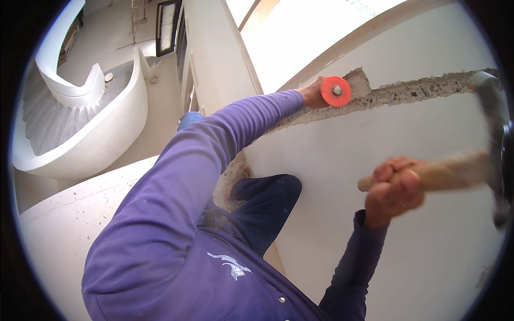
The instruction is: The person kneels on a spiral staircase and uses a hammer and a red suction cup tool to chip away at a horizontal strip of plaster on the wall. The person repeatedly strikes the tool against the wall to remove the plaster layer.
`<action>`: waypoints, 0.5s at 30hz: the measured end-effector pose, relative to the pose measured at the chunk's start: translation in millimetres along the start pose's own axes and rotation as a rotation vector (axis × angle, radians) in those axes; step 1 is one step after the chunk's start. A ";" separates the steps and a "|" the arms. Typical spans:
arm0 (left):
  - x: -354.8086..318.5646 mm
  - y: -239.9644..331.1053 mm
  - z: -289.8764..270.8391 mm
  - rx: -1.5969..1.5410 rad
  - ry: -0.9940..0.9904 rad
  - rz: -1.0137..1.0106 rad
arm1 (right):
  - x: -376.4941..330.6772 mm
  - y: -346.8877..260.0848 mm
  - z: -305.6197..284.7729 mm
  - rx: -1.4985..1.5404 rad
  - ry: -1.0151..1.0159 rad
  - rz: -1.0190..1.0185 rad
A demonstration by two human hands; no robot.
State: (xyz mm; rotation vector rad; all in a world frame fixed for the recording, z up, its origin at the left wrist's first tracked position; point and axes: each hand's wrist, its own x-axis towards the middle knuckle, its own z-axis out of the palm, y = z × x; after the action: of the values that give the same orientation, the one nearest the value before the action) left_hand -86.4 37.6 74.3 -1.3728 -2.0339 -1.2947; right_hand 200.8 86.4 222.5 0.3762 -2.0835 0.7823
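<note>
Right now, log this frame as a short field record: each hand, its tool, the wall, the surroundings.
left hand: left hand grips a chisel with an orange hand guard, set in the groove
right hand: right hand grips the wooden handle of a hammer, blurred, apart from the chisel
wall: white wall with a rough chased groove
surroundings: curved white staircase below left

Left hand (312, 94) holds a chisel (335, 91) in the left end of a chase (407, 91) running across the upper wall (348, 176). Right hand (393, 190), lower right before the wall, grips a hammer (482, 160). Curved staircase (80, 117) lies far left, below.
</note>
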 end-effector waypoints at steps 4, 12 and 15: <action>-10.2 10.7 19.5 -0.212 0.001 -0.099 | -3.7 33.9 6.9 -0.528 -0.516 0.406; -5.8 -33.3 1.1 0.096 0.192 0.011 | 26.0 -70.8 -9.7 0.026 0.123 0.278; -11.3 -20.2 -0.6 -0.320 0.266 -0.135 | 17.5 -91.9 -5.9 0.077 0.320 0.229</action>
State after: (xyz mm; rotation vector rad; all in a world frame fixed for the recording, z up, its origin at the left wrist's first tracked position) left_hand -98.9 29.0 56.8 -1.1256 -1.8201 -1.8197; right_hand 241.9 20.9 275.5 0.0461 -1.8172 0.9908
